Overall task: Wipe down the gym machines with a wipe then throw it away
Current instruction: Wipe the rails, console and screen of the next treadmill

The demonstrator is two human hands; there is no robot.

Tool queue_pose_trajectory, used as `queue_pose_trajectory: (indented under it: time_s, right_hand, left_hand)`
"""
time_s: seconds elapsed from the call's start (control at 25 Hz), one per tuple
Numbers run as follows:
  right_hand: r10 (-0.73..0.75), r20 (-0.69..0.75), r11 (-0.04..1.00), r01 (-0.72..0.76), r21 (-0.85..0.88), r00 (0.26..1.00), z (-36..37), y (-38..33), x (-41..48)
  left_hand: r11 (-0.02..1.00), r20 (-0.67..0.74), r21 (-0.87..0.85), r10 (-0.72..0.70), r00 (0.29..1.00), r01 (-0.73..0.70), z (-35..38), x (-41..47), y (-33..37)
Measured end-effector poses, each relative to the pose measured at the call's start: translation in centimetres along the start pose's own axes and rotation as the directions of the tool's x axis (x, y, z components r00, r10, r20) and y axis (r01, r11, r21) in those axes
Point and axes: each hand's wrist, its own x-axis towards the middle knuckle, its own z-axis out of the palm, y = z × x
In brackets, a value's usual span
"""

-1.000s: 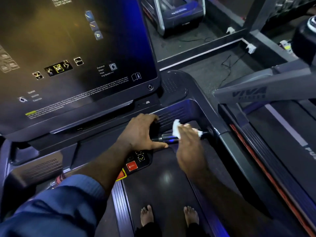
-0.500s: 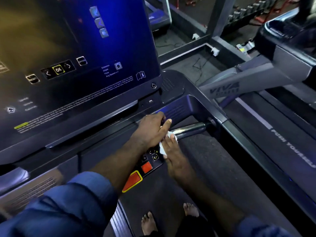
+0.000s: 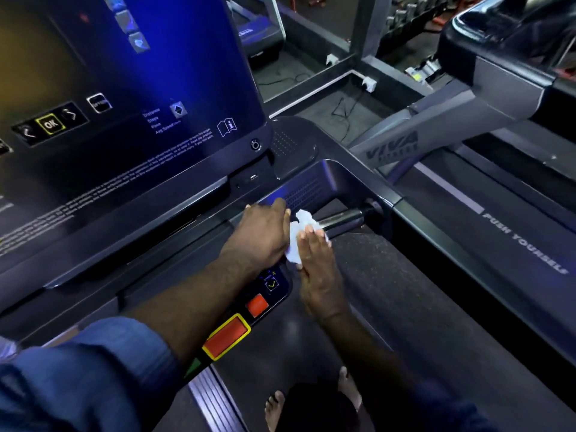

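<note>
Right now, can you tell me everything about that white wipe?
The wipe is white, thin and crumpled, like paper or soft cloth. It is bunched against the shiny metal handlebar. The right hand presses it with straight fingers, covering its middle; the left hand sits right beside it. Ragged edges poke out past the fingers.

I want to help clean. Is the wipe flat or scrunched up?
Scrunched up: the white wipe bunches in lumpy folds under the right hand.

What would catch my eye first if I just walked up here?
The huge blue-lit console screen fills the upper left. Below it, the right hand presses a white wipe against the handlebar, the left hand close beside it. A yellow-rimmed red button sits lower down.
</note>
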Motion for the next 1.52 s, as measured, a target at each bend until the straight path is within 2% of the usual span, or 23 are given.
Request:
queue_pose_trajectory:
  time_s: [0.04,0.08,0.12,0.16,0.24,0.36,0.4,0.44,0.52,0.56,0.6,0.64,0.68,0.72,0.84,1.0,1.16,1.24,1.32,1.36,1.4,1.48,1.52]
  right_hand:
    - [0.113,-0.047,0.993,-0.114,-0.022,0.992,-0.4,1.9,0.7]
    - [0.301,-0.107,0.954,-0.301,0.019,0.948,-1.0,3.3,1.6]
    - [0.477,-0.150,0.878,-0.465,0.110,0.866,-1.5,4.2,2.6]
    - [0.574,-0.154,0.816,-0.545,0.191,0.805,-1.7,3.7,3.0]
    - [0.606,-0.074,0.765,-0.555,0.325,0.792,-1.5,-0.8,2.8]
    - [0.518,0.054,0.649,-0.434,0.625,0.854,0.5,-8.0,-0.1]
    - [0.569,0.076,0.534,-0.438,0.723,0.819,0.6,-9.3,0.3]
    - [0.694,0.136,0.331,-0.482,0.811,0.707,0.4,-9.3,1.5]
    - [0.867,0.278,-0.034,-0.508,0.860,0.413,-0.8,-6.2,5.2]
    - [0.858,0.372,-0.221,-0.401,0.889,0.353,-1.6,-4.7,6.9]
    - [0.824,0.456,-0.348,-0.335,0.875,0.336,-2.4,-3.9,8.1]
    - [0.775,0.523,-0.428,-0.315,0.847,0.354,-3.1,-4.0,8.6]
    - [0.728,0.573,-0.473,-0.329,0.817,0.377,-4.1,-4.9,8.5]
    - [0.700,0.615,-0.505,-0.359,0.785,0.362,-4.9,-6.1,8.3]
    - [0.622,0.698,-0.551,-0.434,0.713,0.356,-5.8,-6.1,7.7]
    - [0.722,0.606,-0.577,-0.193,0.794,0.335,-6.8,-1.2,10.8]
    - [0.686,0.656,-0.517,-0.422,0.744,0.315,-5.5,-7.2,7.8]
    - [0.702,0.663,-0.547,-0.398,0.736,0.260,-5.2,-6.1,7.9]
    - [0.787,0.590,-0.529,-0.295,0.796,0.182,-5.6,-2.1,9.7]
    - [0.821,0.541,-0.490,-0.262,0.832,0.182,-5.7,-0.6,10.5]
    - [0.867,0.464,-0.401,-0.298,0.867,0.184,-5.2,0.4,10.7]
    - [0.936,0.287,-0.127,-0.565,0.816,0.204,-4.0,-0.3,9.7]
    - [0.938,0.220,0.028,-0.690,0.723,0.269,-3.5,-1.3,9.0]
  left_hand:
    - [1.000,-0.003,-0.006,0.002,1.000,-0.002,0.1,0.0,-0.2]
    - [1.000,-0.014,-0.009,0.000,1.000,0.000,0.2,0.0,-0.3]
    - [1.000,-0.030,-0.008,-0.005,1.000,0.005,0.2,0.0,-0.4]
    - [1.000,-0.045,-0.008,-0.006,0.999,0.005,0.1,-0.1,-0.3]
    - [1.000,-0.063,-0.005,0.013,0.998,-0.013,0.0,0.0,0.0]
    - [0.999,-0.056,0.002,0.047,0.997,-0.047,0.0,0.1,0.1]
    - [0.998,-0.058,0.007,0.057,0.997,-0.056,0.1,0.0,-0.1]
    - [0.998,-0.061,0.005,0.065,0.996,-0.065,0.0,0.0,-0.3]
    - [0.998,-0.072,0.008,0.059,0.996,-0.058,-0.3,-0.4,-0.2]
    - [0.999,-0.072,0.010,0.045,0.996,-0.044,-0.4,-0.5,0.0]
    - [0.999,-0.069,0.015,0.034,0.997,-0.033,-0.3,-0.3,0.0]
    - [1.000,-0.062,0.019,0.021,0.998,-0.020,-0.2,-0.2,-0.1]
    - [1.000,-0.055,0.020,0.007,0.998,-0.006,-0.2,-0.1,-0.2]
    - [1.000,-0.055,0.022,0.003,0.998,-0.002,-0.2,-0.2,-0.1]
    - [1.000,-0.044,0.016,0.004,0.999,-0.003,-0.3,-0.3,-0.1]
    - [0.999,-0.032,0.008,-0.051,0.998,0.051,-0.1,-0.4,-0.2]
    - [0.997,-0.016,0.019,-0.073,0.997,0.073,-0.4,-0.4,0.2]
    - [0.997,-0.009,0.025,-0.072,0.997,0.073,-0.4,-0.3,0.3]
    - [0.996,-0.004,0.020,-0.082,0.997,0.082,-0.4,-0.2,0.3]
    - [0.995,-0.004,0.020,-0.093,0.996,0.094,-0.3,-0.2,0.3]
    - [0.994,-0.004,0.021,-0.104,0.995,0.104,-0.3,-0.2,0.3]
    - [0.993,0.006,0.020,-0.117,0.993,0.117,-0.4,-0.4,0.2]
    - [0.992,0.015,0.024,-0.127,0.992,0.127,-0.4,-0.5,0.1]
